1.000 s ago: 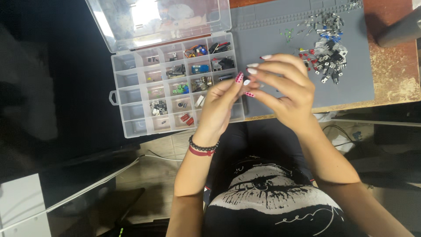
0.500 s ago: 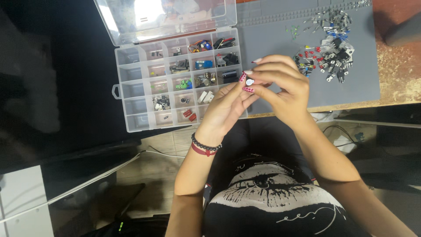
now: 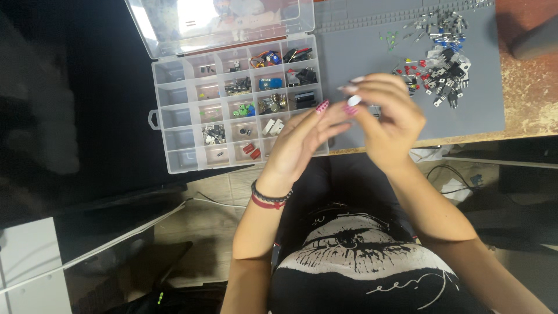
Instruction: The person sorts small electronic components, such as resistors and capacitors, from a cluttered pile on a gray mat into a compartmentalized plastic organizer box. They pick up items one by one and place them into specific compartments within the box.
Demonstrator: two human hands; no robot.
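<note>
My left hand (image 3: 299, 142) and my right hand (image 3: 388, 113) meet at the fingertips above the front edge of the grey work mat (image 3: 360, 46). The left fingers are stretched out, and their pink dotted nails touch the curled, white-nailed fingers of the right hand. Anything pinched between them is too small or too hidden to make out. To the left of the hands lies a clear plastic organizer box (image 3: 235, 99) with its lid (image 3: 221, 23) open, its compartments holding small electronic parts. A pile of loose components (image 3: 442, 70) lies on the mat beyond my right hand.
The mat lies on a worn wooden table (image 3: 523, 104). A dark object (image 3: 535, 40) sits at the far right edge. Cables (image 3: 447, 174) hang below the table front. A dark surface (image 3: 70, 104) fills the left, with a white panel (image 3: 29, 261) at lower left.
Both hands stay joined at the fingertips in about the same place. The fingers have only shifted slightly against each other.
</note>
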